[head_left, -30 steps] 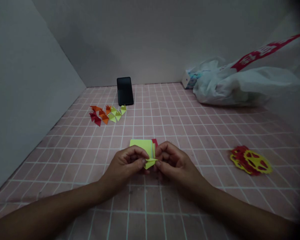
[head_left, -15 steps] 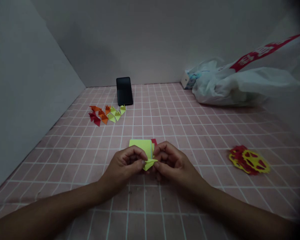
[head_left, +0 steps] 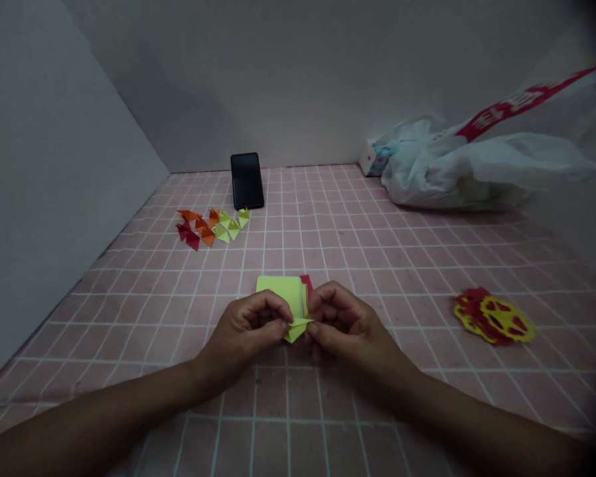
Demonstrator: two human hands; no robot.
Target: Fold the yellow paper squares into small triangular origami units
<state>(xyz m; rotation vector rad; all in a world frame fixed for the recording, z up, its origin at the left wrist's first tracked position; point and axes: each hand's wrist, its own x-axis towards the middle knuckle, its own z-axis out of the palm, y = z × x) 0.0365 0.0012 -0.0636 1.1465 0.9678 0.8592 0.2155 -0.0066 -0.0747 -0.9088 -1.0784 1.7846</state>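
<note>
A small folded yellow-green paper (head_left: 298,328) is pinched between my two hands above the table. My left hand (head_left: 250,326) grips its left side between thumb and index finger. On the other side, my right hand (head_left: 345,321) has its thumb and index finger closed at the paper's right tip. Just behind the hands lies a stack of coloured paper (head_left: 280,287), yellow-green on top, with red and other sheets showing at its right edge. My fingers hide the front of the stack.
Several small folded papers (head_left: 205,228) in red, orange and pale yellow lie at the back left, near a black phone (head_left: 246,181). Red and yellow cut-out papers (head_left: 496,318) lie on the right. A white plastic bag (head_left: 457,169) and a box (head_left: 372,159) stand at the back right.
Both hands keep their pinch on the folded paper. Its lower part seems slightly more tilted into view; otherwise the hands and objects stay nearly where they were.
</note>
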